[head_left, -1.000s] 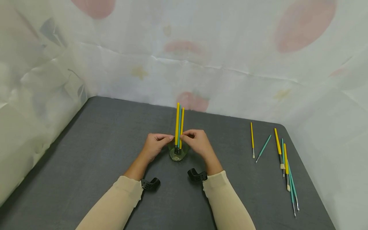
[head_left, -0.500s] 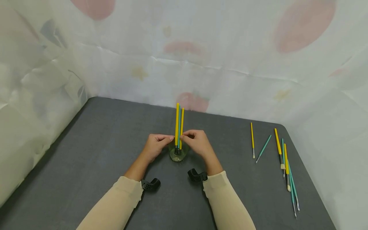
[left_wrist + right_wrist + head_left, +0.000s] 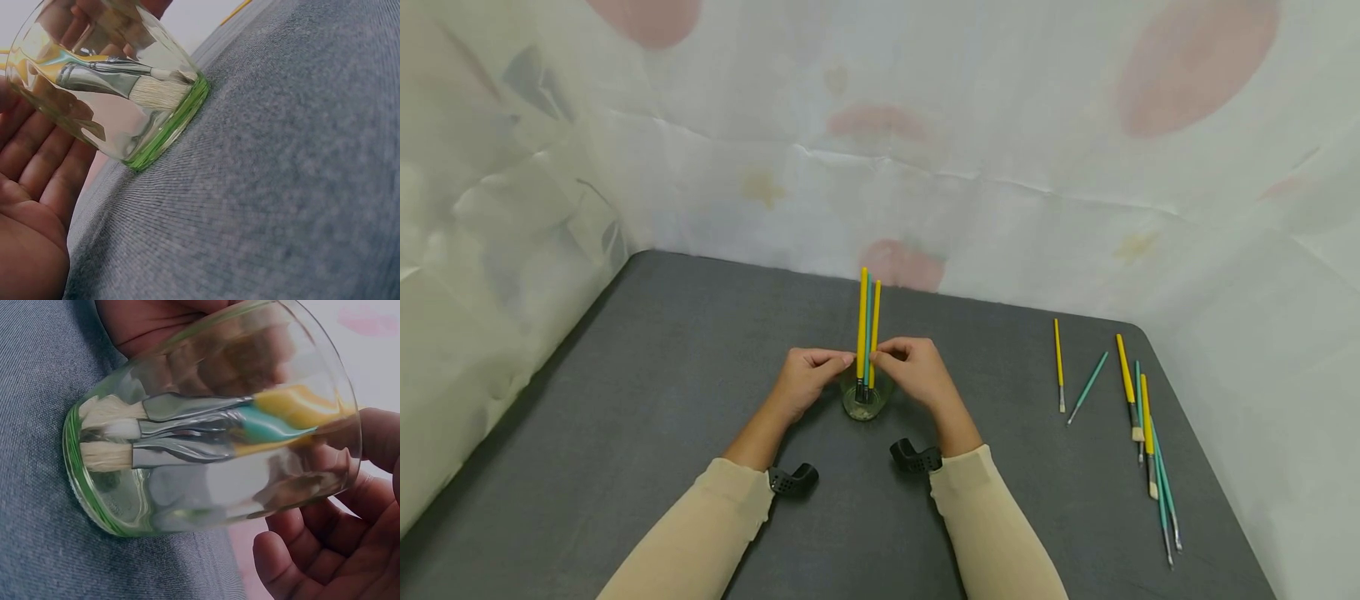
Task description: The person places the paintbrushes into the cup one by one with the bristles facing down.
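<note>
While both hands' fingers (image 3: 842,360) pinch the upright paintbrushes (image 3: 867,329), a sideways tug could topple the glass (image 3: 863,402).

We see a clear, shiny glass cup (image 3: 212,431), brushes (image 3: 187,434) with shiny metal collars and soft bristles, and a bench (image 3: 294,187) covered in rough grey cloth.

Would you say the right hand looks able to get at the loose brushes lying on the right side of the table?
Probably yes: the right hand pinches the brushes in the glass, but only bare table lies between it and the loose brushes.
</note>
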